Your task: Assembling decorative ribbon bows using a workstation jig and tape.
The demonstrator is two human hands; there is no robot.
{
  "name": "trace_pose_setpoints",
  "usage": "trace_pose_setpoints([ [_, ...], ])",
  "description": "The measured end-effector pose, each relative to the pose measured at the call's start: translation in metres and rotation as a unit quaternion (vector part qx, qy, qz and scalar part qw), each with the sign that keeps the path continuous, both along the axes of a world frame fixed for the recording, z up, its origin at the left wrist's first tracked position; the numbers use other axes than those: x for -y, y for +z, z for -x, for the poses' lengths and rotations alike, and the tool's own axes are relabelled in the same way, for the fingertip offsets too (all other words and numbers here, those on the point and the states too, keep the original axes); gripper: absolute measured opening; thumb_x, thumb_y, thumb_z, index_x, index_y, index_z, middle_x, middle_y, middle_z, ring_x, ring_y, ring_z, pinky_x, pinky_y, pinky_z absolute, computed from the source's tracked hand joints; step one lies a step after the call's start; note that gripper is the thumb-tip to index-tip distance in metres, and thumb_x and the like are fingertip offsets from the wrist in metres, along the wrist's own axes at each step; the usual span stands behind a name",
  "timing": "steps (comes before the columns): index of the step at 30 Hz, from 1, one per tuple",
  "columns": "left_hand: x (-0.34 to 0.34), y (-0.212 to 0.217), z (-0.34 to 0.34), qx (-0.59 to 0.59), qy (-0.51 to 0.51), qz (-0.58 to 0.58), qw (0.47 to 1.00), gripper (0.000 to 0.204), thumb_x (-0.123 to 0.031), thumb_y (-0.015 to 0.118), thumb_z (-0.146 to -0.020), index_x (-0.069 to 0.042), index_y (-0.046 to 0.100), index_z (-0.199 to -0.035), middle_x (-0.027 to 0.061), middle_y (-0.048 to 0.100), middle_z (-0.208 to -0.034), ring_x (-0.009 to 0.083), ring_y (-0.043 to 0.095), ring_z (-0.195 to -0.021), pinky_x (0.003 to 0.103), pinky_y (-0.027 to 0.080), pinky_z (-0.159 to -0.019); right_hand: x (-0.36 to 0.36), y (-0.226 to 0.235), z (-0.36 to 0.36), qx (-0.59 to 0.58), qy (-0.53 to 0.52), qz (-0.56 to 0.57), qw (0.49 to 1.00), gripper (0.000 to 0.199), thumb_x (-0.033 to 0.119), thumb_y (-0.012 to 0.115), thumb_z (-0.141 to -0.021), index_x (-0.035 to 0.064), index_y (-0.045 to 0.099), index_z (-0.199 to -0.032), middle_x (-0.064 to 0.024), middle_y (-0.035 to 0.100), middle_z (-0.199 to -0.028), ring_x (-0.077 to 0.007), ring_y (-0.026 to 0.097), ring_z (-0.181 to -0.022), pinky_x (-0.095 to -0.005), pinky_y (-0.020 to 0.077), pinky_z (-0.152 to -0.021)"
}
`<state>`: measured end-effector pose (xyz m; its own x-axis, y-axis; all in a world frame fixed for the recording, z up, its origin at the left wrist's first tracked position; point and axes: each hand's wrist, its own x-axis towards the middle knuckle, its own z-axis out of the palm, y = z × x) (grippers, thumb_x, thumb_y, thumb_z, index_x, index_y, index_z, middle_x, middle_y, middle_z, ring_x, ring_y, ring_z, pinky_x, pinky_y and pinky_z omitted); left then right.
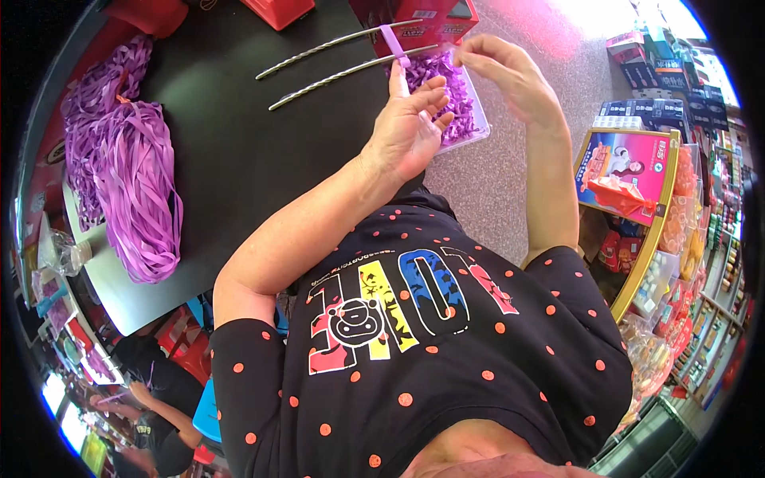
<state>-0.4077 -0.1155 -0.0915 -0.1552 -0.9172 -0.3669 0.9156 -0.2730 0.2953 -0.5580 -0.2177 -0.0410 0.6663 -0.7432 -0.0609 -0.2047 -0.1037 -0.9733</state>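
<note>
Two twisted metal rods stick out side by side over the black tabletop. A flat purple ribbon spans both rods near their right ends. My left hand is below it, palm up and fingers apart, with the raised index finger touching the ribbon's lower end. To the right, my right hand is closed in a pinch beside the rod tip; anything between thumb and fingertip is too small to make out. Beneath and between the hands, a clear plastic tray holds many small purple ribbon pieces.
Bundles of long purple ribbon lie at the table's left. A red box stands behind the rods. Speckled floor shows on the right, beside a display shelf with packaged goods. Another person sits at lower left.
</note>
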Motion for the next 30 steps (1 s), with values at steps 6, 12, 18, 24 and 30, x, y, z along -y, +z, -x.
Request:
trace_pose_setpoints([
  [6,-0.001,0.000,0.003,-0.011,0.001,0.001,1.000,0.089,-0.004,0.064,-0.081,-0.038,0.011,-0.145,0.0050,0.051,-0.117,0.0182,0.048,-0.098,0.039,0.038,-0.089,0.048,0.002,-0.052,-0.143,0.117,0.077,0.980,0.023,0.024,0.057,-0.092,0.0026,0.059,-0.098,0.0023,0.058,-0.088,-0.0056,0.052,-0.086,-0.0223,0.0413,-0.077],
  [12,-0.002,0.003,0.001,-0.014,0.003,0.003,1.000,0.085,-0.004,0.063,-0.081,-0.037,0.016,-0.144,0.0044,0.049,-0.119,0.0173,0.047,-0.098,0.039,0.036,-0.089,0.063,0.006,-0.079,-0.262,0.196,0.140,0.935,0.025,0.028,0.057,-0.090,0.0027,0.060,-0.093,0.0004,0.059,-0.081,-0.0063,0.052,-0.077,-0.0233,0.0424,-0.071],
  [18,-0.001,0.003,0.001,-0.012,-0.003,0.004,1.000,0.085,-0.004,0.064,-0.081,-0.035,0.015,-0.144,0.0041,0.049,-0.119,0.0168,0.047,-0.099,0.039,0.035,-0.089,0.065,-0.005,-0.078,-0.290,0.162,0.167,0.928,0.029,0.031,0.059,-0.088,0.0017,0.061,-0.090,-0.0007,0.060,-0.077,-0.0075,0.053,-0.074,-0.0245,0.0434,-0.068],
  [24,-0.001,0.004,0.000,-0.014,-0.005,0.008,1.000,0.088,-0.004,0.064,-0.081,-0.035,0.012,-0.145,0.0042,0.051,-0.117,0.0157,0.048,-0.097,0.038,0.035,-0.089,0.059,-0.004,-0.084,-0.313,0.124,0.211,0.918,0.035,0.035,0.062,-0.080,0.0010,0.067,-0.090,-0.0118,0.065,-0.077,-0.0197,0.062,-0.073,-0.0318,0.0474,-0.069],
  [30,0.000,0.007,0.000,-0.011,-0.009,0.008,1.000,0.089,-0.003,0.058,-0.082,-0.037,0.007,-0.146,0.0008,0.052,-0.110,0.0126,0.047,-0.096,0.037,0.032,-0.085,0.052,-0.010,-0.080,-0.315,0.049,0.225,0.921,0.037,0.037,0.067,-0.078,0.0016,0.069,-0.090,-0.0130,0.064,-0.071,-0.0189,0.062,-0.067,-0.0319,0.0475,-0.065],
])
